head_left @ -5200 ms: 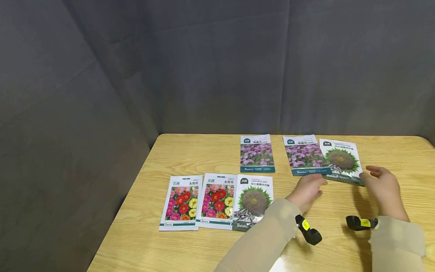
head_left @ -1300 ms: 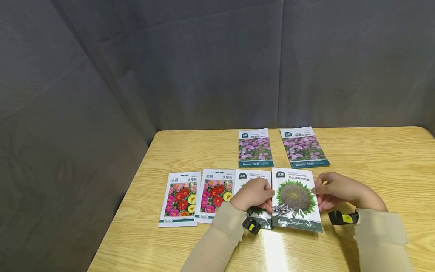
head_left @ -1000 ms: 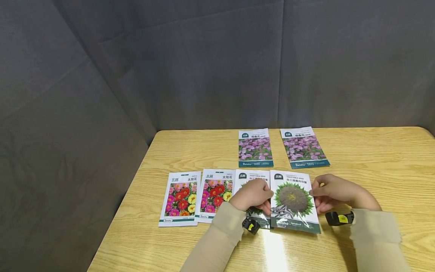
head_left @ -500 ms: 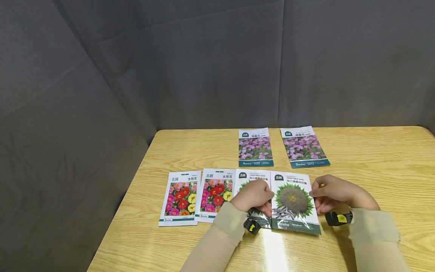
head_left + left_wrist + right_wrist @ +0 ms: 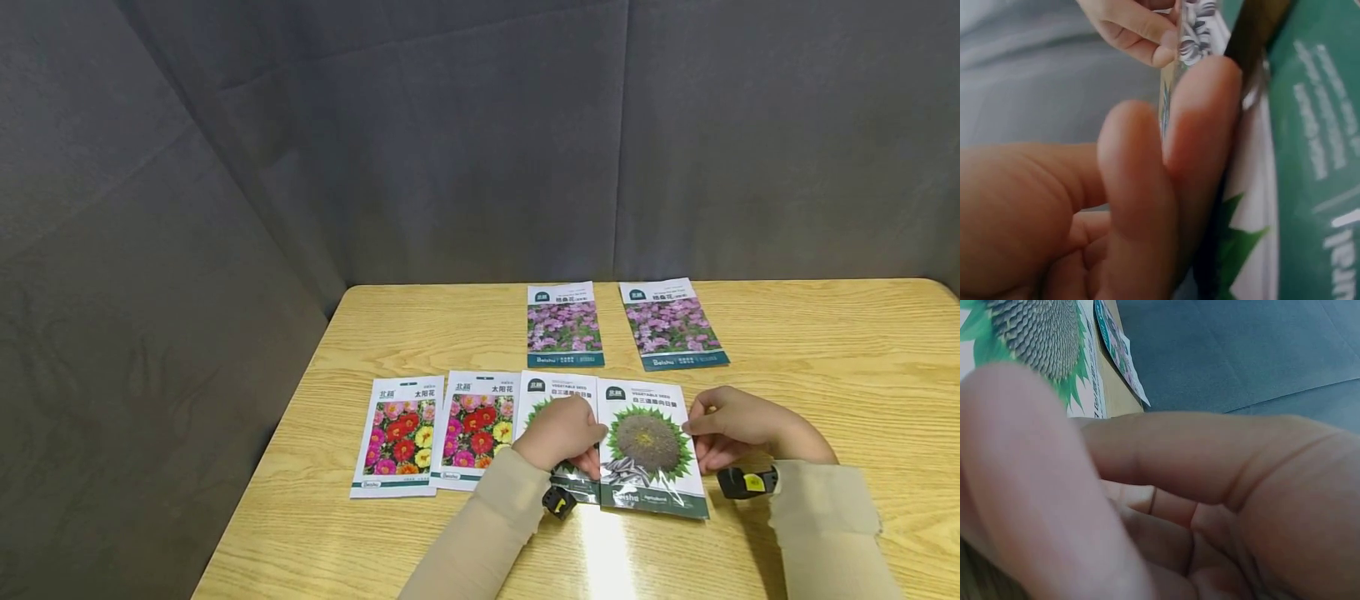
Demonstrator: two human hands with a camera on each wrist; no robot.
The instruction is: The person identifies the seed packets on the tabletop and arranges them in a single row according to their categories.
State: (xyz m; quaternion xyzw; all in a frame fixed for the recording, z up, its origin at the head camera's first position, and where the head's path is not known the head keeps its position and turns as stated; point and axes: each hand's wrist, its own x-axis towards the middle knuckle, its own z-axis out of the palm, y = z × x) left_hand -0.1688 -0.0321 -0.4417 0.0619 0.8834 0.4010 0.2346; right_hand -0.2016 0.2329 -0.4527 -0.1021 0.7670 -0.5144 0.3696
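In the head view my right hand (image 5: 742, 425) pinches the right edge of a white seed packet (image 5: 648, 437) with a sunflower head on it. My left hand (image 5: 562, 429) is at that packet's left edge; in the left wrist view its thumb and fingertip (image 5: 1129, 144) pinch the edge. Under the left hand lies a matching sunflower seed packet (image 5: 558, 386), partly covered. Its right side meets the held packet. In the right wrist view the sunflower print (image 5: 1041, 337) shows beyond a large, near finger, and the grip itself is partly hidden.
Two packets with red and yellow flowers, one (image 5: 480, 429) beside the covered packet and one (image 5: 397, 437) farther left, continue the front row. Behind lie two purple-flower packets, left (image 5: 564, 325) and right (image 5: 671, 323). The wooden table (image 5: 847, 333) ends at a grey curtain (image 5: 480, 142).
Earlier the sunflower packet lay at the back right, beside a purple-flower packet. Both hands have brought it forward and left into the front row. It settled slightly lower; the last half second shows almost no motion.
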